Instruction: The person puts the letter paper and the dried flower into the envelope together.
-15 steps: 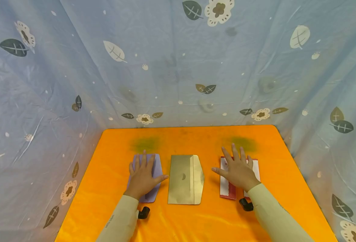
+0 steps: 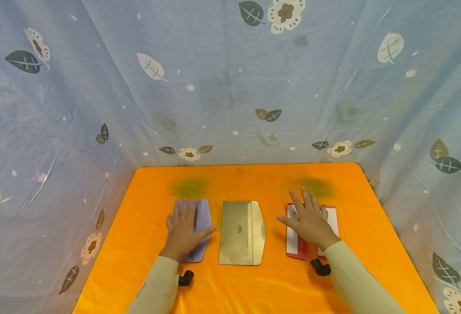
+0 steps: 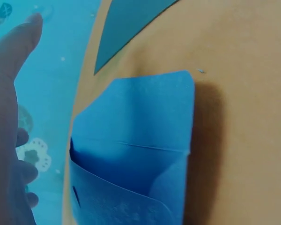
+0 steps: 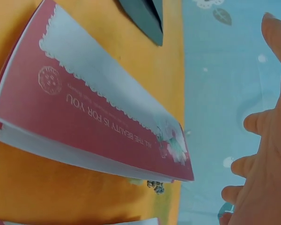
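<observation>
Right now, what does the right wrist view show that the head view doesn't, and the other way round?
Only the right wrist view shows the printed line and round stamp mark on the red card. Only the head view shows the left hand on the purple envelope, and the orange table. Both show the card, the right hand and the gold envelope.

I am seeing the left hand (image 2: 184, 233) covering much of the purple envelope (image 2: 203, 218); the right hand (image 2: 310, 221) is hiding the red card's (image 2: 295, 248) middle.
</observation>
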